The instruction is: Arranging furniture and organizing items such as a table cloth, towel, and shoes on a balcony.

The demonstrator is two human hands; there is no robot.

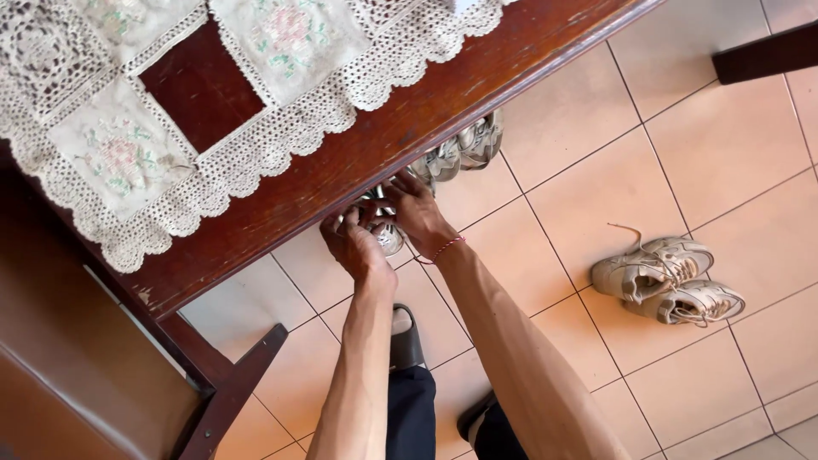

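Note:
Both my hands reach down to a pale sneaker (pixel 385 234) on the floor, half hidden under the edge of a dark wooden table (pixel 375 145). My left hand (pixel 354 243) grips its near side, fingers curled on it. My right hand (pixel 419 213), with a red string bracelet at the wrist, holds the shoe's far side. More pale sneakers (pixel 464 149) sit further under the table edge. A separate pair of beige sneakers (pixel 669 281) lies on its side on the tiles to the right, laces loose.
A lace cloth with embroidered squares (pixel 170 94) covers the tabletop. A dark wooden chair frame (pixel 226 388) stands at lower left. My feet in dark sandals (pixel 407 341) rest on peach floor tiles. A dark furniture leg (pixel 767 51) shows at upper right.

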